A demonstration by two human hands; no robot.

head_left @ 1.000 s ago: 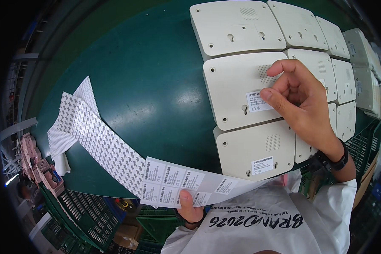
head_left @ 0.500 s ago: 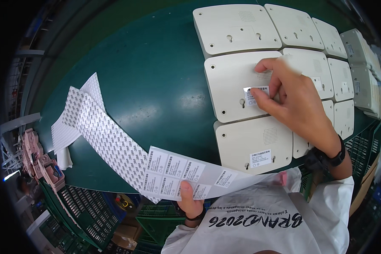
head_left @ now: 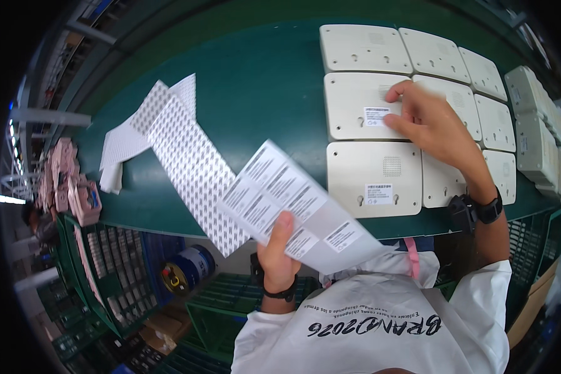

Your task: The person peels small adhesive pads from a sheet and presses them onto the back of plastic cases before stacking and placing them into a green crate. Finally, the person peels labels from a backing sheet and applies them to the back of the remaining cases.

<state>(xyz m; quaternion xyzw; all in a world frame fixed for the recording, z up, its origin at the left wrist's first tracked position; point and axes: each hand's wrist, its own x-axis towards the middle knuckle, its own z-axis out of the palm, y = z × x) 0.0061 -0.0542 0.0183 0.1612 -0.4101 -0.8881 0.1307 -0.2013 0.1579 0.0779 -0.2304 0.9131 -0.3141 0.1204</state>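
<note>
Label [head_left: 375, 116] lies on the middle cream casing [head_left: 363, 106], pressed flat by right hand [head_left: 431, 121] fingertips (edges best rubbed down evenly). Below it, label sheet [head_left: 293, 206] is pinched by left hand [head_left: 279, 258].

Label strip raised; right hand pressing the label.

The left hand [head_left: 279, 252] has lifted the label strip [head_left: 293, 202] higher and tilted it. The right hand [head_left: 436, 128] now lies flatter, fingertips holding the white label [head_left: 376, 116] on the beige housing [head_left: 358, 106].

Cream-white housings [head_left: 368, 177]; dark green table [head_left: 262, 81]; white label strip [head_left: 280, 199], black print; black wristbands [head_left: 489, 209].
</note>
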